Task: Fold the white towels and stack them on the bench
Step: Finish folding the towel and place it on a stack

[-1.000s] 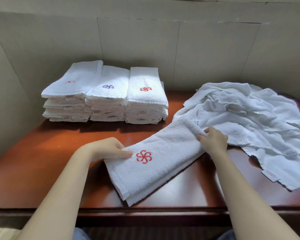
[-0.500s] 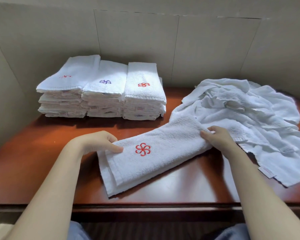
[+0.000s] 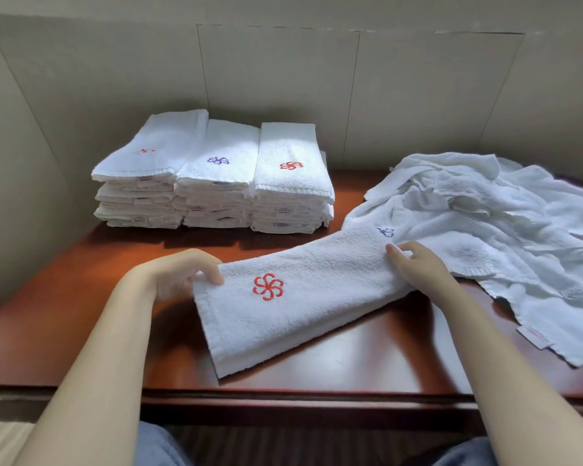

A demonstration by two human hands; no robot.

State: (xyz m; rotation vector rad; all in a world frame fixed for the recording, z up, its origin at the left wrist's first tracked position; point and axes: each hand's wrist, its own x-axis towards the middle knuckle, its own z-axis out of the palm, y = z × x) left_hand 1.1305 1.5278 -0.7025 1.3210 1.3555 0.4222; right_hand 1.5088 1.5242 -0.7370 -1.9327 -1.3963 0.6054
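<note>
White terry under both sets of fingers. My left hand (image 3: 179,274) pinches the near-left end of the towel (image 3: 303,290), thumb on top by the hem, the other fingers curled under the edge. My right hand (image 3: 414,264) holds the far-right end, fingertips curled over the fold where it meets the heap (image 3: 505,230). The towel lies between the two hands as a long narrow strip on the bench (image 3: 64,331), its long axis running from near left to far right, on a slant to the bench edge. A red flower mark (image 3: 268,286) sits up, close to my left fingers. So each hand has one short end; neither is nearer the middle. By my reckoning the next fold brings one end over onto the other along that axis, and the right end has further to clear, since it touches the heap of unfolded towels. Three stacks (image 3: 216,176) stand at the back left, well apart from the strip and nearer my left hand, the likely carrier.
</note>
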